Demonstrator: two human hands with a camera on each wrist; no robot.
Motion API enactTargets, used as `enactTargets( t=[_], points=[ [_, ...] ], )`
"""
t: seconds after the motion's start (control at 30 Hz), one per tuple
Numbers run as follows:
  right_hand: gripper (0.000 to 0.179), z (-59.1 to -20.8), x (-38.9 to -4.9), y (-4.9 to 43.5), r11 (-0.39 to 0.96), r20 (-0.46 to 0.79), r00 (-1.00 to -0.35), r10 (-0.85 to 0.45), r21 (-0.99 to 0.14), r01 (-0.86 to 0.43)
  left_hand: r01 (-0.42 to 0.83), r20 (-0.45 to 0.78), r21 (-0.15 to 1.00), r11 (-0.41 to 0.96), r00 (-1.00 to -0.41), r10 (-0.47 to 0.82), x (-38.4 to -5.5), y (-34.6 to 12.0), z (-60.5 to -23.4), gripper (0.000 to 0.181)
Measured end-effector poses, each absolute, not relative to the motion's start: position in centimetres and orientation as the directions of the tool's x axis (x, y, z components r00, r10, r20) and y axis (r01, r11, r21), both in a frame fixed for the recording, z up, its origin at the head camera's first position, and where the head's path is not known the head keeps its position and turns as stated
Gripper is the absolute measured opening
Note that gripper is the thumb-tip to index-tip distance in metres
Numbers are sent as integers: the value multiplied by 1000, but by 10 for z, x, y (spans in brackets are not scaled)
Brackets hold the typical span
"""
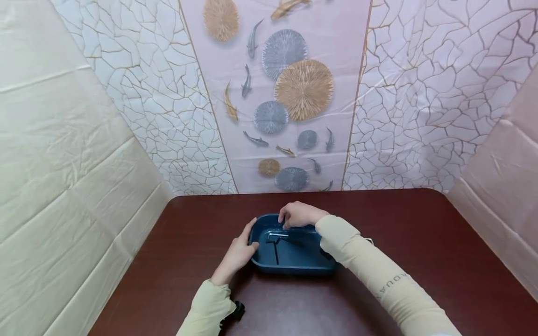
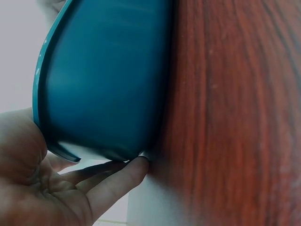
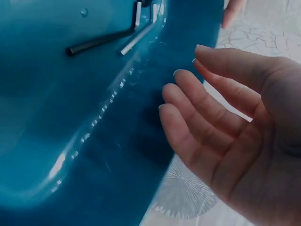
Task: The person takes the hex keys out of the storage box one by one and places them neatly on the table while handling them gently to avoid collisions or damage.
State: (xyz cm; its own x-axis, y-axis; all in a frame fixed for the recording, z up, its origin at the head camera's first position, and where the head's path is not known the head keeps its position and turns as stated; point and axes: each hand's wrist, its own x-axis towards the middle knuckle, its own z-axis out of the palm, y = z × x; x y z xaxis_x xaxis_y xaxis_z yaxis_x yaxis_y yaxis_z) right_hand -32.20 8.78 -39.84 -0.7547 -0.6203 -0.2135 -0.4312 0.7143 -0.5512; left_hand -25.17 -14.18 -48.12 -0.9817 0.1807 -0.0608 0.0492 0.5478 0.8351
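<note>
Two hands worked at a blue tray point(image 1: 294, 269), which lay just below and right of the centre of the head view on a dark reddish-brown table point(image 1: 168, 280). The left hand point(image 1: 240, 252) gripped the tray's left end, its thumb over the rim and its fingers along the outside of the wall; in the left wrist view those fingers came in from the lower left, against the lower end of the tray. The right hand point(image 1: 300, 214), well apart from the left, was above the tray's far rim, its fingers loosely bent around nothing and its thumb apart from the little finger in the right wrist view; whether any fingertip touched the tray could not be told. Inside the tray, left of its middle, lay a black bent rod point(image 1: 276, 253) and a silvery bent rod point(image 1: 279, 234), close together; both showed near the top of the right wrist view. Pale sleeves point(image 1: 378, 270) ran in from the bottom edge of the head view, the right one covering the tray's upper-right corner. Behind the table, a patterned backdrop point(image 1: 302, 88) with gold and grey discs and fish filled the top centre, with plain pale cloth point(image 1: 63, 163) along the left.
</note>
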Motion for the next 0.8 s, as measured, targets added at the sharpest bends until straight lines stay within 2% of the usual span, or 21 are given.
enactTargets(
  t=[0.27, 0.67, 0.8],
  points=[
    [21, -411, -321, 75, 720, -292, -698, -654, -525, -455, 69, -40, 830, 553, -982, 182, -250, -144, -483, 72],
    [19, -427, -322, 66, 754, -353, -686, -636, -473, -455, 68, -43, 833, 549, -982, 186, -250, -143, -481, 72],
    [13, -429, -321, 63, 752, -348, -682, -643, -457, -476, 64, -44, 833, 549, -983, 180, -251, -143, -480, 72]
  ],
)
